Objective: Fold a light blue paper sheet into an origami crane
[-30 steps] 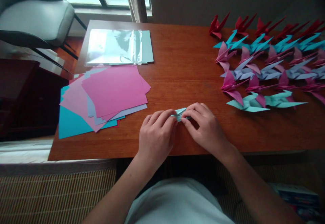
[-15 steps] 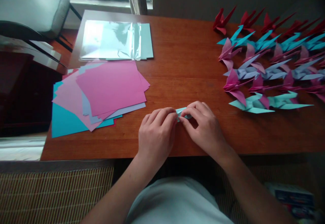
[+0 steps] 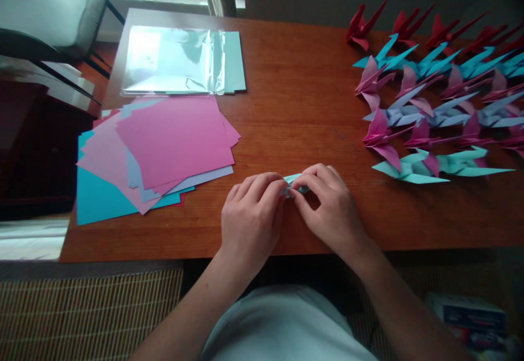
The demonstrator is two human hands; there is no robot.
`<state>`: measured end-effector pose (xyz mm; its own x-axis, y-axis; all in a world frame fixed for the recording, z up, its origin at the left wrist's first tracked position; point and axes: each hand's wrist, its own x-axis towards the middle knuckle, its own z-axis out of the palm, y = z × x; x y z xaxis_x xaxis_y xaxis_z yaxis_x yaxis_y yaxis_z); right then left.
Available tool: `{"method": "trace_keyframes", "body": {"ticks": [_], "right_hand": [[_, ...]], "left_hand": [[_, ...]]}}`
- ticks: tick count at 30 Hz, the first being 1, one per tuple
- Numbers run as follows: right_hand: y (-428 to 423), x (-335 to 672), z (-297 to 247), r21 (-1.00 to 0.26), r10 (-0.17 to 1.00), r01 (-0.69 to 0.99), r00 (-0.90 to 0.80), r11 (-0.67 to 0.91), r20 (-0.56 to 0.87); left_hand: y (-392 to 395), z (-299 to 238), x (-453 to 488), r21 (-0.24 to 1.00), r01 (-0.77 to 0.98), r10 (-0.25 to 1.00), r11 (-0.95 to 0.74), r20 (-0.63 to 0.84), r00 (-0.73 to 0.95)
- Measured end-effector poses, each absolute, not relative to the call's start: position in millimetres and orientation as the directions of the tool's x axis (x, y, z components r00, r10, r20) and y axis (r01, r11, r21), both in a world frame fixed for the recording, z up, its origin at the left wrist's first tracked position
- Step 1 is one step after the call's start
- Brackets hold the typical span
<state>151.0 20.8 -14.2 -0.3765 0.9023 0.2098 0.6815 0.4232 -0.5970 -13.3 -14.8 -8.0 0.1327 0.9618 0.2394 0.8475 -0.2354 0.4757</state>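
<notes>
Near the table's front edge, a small piece of folded mint-green paper (image 3: 292,178) is pinched between both hands. My left hand (image 3: 254,208) grips its left end, fingers curled together. My right hand (image 3: 327,200) holds its right side between thumb and fingertips. Most of the paper is hidden behind the fingers, so its exact shape cannot be made out. To the right stand two mint-green paper cranes (image 3: 413,169), the closest of the finished figures to my right hand.
Rows of red (image 3: 361,28), blue, purple and pink paper cranes (image 3: 379,134) fill the table's right side. A fanned pile of coloured paper sheets (image 3: 180,142) lies left, below a clear packet of mint-green paper (image 3: 172,60). A chair (image 3: 53,14) stands beyond the left edge.
The camera view has shifted slightly, moving the table items a little. Both hands keep their pinch on the folded paper, with almost no visible movement.
</notes>
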Motion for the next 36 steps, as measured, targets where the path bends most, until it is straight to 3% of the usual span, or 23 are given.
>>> {"method": "trace_keyframes", "body": {"ticks": [36], "right_hand": [[19.6,152.4,-17.2,-0.576,0.891,0.685,-0.398,0.447,0.219]], "left_hand": [[-11.6,-7.8,-10.5,0.471,0.856,0.967,-0.214,0.225,0.118]]}}
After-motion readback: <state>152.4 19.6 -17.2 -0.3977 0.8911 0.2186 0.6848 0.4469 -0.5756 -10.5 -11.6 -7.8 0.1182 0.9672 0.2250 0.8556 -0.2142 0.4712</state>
